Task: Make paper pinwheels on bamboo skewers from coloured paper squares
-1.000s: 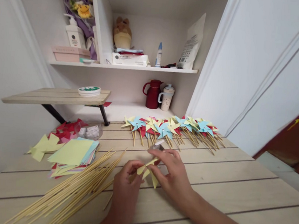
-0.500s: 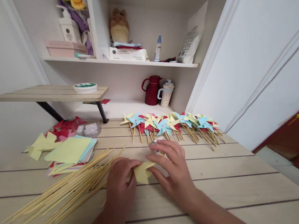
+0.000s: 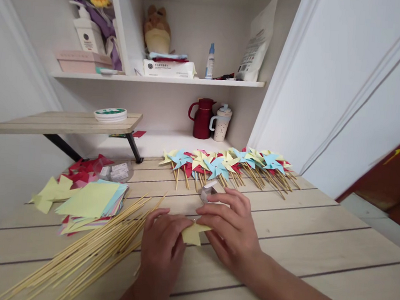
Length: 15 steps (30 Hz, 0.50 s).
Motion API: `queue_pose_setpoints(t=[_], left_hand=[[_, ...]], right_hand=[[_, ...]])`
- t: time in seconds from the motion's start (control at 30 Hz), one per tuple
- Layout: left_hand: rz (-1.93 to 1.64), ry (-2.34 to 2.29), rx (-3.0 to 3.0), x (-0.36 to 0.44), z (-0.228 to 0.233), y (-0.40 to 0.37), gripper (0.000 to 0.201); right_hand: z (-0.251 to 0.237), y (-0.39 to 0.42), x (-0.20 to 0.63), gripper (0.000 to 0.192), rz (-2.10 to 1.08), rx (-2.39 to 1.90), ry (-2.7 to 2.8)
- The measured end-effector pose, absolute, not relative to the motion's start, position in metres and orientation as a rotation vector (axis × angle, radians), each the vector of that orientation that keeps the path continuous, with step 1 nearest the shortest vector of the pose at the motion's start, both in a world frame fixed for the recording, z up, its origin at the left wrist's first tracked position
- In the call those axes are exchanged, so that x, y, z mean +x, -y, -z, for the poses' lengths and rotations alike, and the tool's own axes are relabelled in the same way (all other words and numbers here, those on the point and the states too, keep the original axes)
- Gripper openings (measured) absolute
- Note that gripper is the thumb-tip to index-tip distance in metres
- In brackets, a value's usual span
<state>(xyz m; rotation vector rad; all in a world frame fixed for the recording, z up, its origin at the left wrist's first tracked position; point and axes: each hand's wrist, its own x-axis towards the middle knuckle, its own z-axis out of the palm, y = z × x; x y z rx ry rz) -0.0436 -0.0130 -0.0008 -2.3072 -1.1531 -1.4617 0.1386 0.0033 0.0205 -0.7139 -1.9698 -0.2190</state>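
Between my two hands is a yellow paper pinwheel (image 3: 192,235), partly covered by my fingers. My left hand (image 3: 163,243) is closed on its left side, fingertips at the paper's top edge. On the other side my right hand (image 3: 231,224) pinches the paper with thumb and fingers. A tiny shiny spot, perhaps a pin head, shows at the paper's top. Just beyond my right fingertips stands a small open box (image 3: 207,192). Thin wooden sticks (image 3: 105,249) lie in a loose bundle left of my left hand.
Finished pinwheels (image 3: 219,166) on sticks lie in a row at the back. To the left are stacked coloured paper squares (image 3: 91,199), folded yellow pieces (image 3: 52,192), red pieces (image 3: 86,170) and a clear container (image 3: 117,171). A raised wooden shelf (image 3: 61,122) overhangs the table's back left.
The yellow paper has turned a little between my hands, and my left fingers have shifted onto its top. My right hand has moved slightly, showing more of the small box.
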Motion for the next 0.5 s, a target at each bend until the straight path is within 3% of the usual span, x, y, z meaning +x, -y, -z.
queue_pose_setpoints(t=[0.13, 0.3, 0.5], left_hand=[[1.554, 1.138, -2.298, -0.039, 0.005, 0.011, 0.032], [1.788, 1.495, -2.297, -0.033, 0.009, 0.007, 0.006], [1.987, 1.681, -2.268, -0.031, 0.009, 0.003, 0.004]], right_hand=[[-0.021, -0.006, 0.139, 0.022, 0.202, -0.766, 2.026], [-0.02, -0.013, 0.136, 0.011, 0.038, -0.856, 1.942], [-0.014, -0.018, 0.139, 0.007, -0.178, -0.931, 1.876]])
